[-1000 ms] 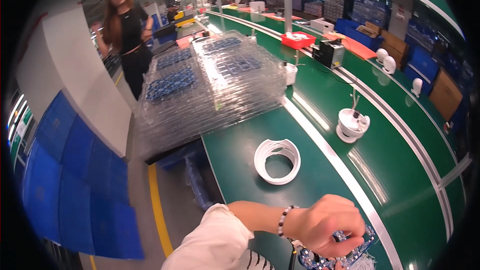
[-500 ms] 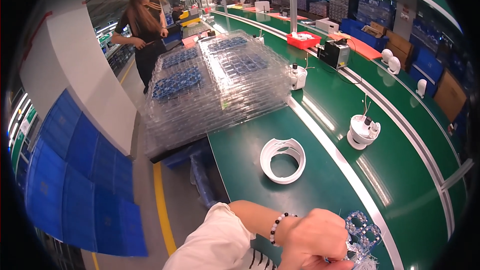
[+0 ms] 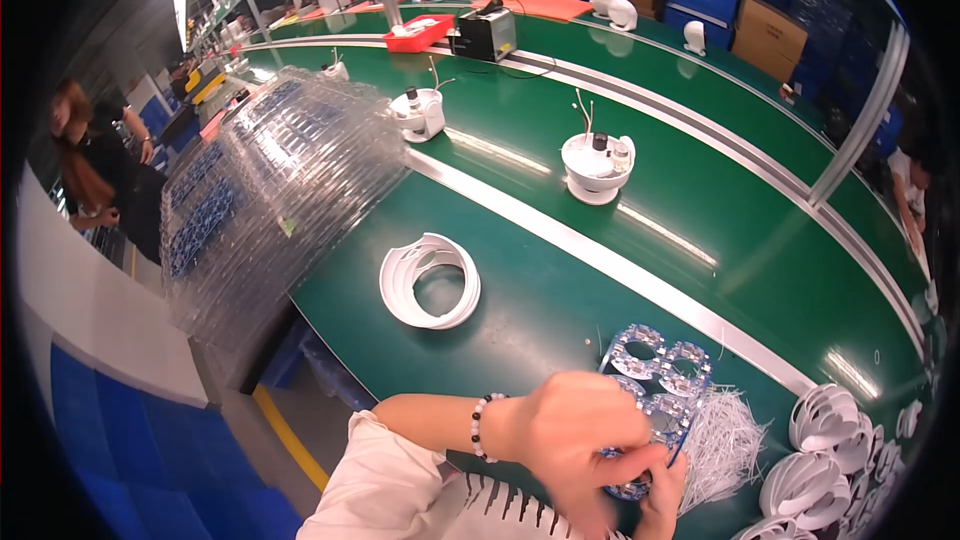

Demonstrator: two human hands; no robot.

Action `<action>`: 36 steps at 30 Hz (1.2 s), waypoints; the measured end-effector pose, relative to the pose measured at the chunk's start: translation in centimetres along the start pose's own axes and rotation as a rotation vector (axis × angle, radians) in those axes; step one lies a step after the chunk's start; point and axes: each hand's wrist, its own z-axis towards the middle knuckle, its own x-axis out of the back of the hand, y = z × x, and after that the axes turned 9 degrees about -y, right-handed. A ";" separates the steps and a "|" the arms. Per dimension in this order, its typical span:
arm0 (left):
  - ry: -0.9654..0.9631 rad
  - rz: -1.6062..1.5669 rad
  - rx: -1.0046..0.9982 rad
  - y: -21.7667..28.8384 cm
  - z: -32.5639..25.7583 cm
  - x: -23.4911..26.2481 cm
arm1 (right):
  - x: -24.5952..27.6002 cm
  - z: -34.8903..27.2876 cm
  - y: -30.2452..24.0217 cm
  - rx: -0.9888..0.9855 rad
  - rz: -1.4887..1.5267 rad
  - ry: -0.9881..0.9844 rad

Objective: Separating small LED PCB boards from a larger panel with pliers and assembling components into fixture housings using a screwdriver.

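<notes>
A panel of blue ring-shaped circuit boards is at the lower right of the bench. My left hand, a beaded bracelet on its wrist, is closed over the panel's near left part with the fingers bent. Only part of my right hand shows, its fingers pinching the panel's near edge. What exactly lies under the left fingers is hidden. Right beside the panel is a heap of thin white strips. Farther left, a white ring-shaped housing stands on the green bench.
Stacked clear trays with blue boards rise at the left end. White housings crowd the lower right. Beyond the metal rail, a white unit with wires stands on the green line. A red bin and a black device are farther back.
My view has swung right and down, so the bench things sit farther left. The panel, the white strips and part of my right hand show more fully. The left hand stays at the panel.
</notes>
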 end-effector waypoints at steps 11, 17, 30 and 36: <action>-0.353 -0.904 1.130 -11.0 -7.0 -2.3 | -3.3 -0.9 -1.0 -0.030 0.028 -0.205; 0.039 -1.300 1.221 -13.3 -9.7 -1.8 | -4.5 0.0 -1.6 -0.001 0.027 -0.545; 0.213 -0.966 1.236 -17.8 -9.8 1.3 | -5.1 1.5 -1.2 0.321 -1.785 -0.603; 0.210 -0.875 1.230 -18.2 -9.6 1.3 | -4.8 0.2 -2.3 0.346 -1.815 -0.640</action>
